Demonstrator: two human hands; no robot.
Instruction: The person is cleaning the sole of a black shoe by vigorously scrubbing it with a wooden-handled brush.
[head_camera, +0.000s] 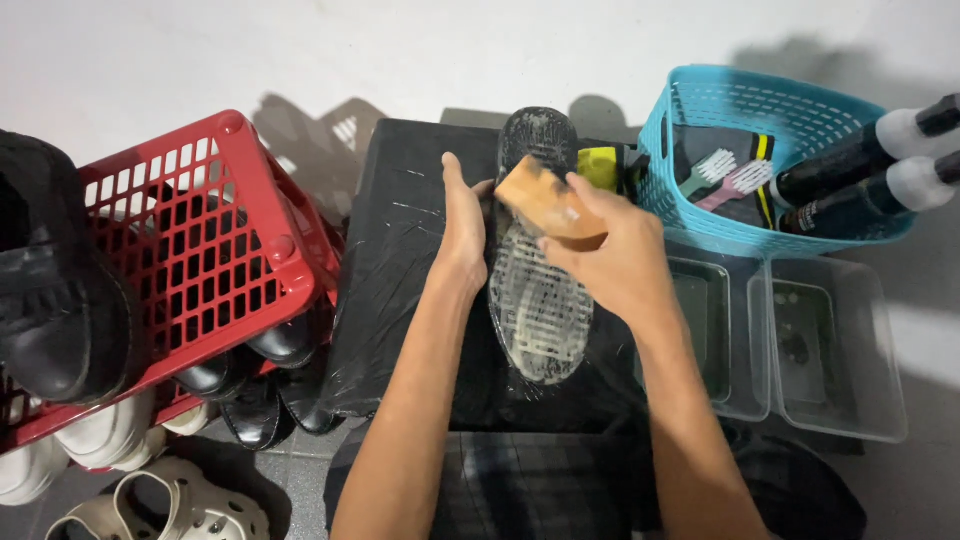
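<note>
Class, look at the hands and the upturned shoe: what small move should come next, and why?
Probably draw the wooden brush in the right hand down the sole toward the heel. The brush sits near the toe end, suds cover the tread below it, and the left hand steadies the shoe's side.

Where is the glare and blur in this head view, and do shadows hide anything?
Head view: light from the front throws hard shadows of the red crate and blue basket on the wall; sheen on the wet black plastic sheet and shoe sole; the right hand and wooden brush are slightly motion-blurred; the left hand is sharp.
</note>
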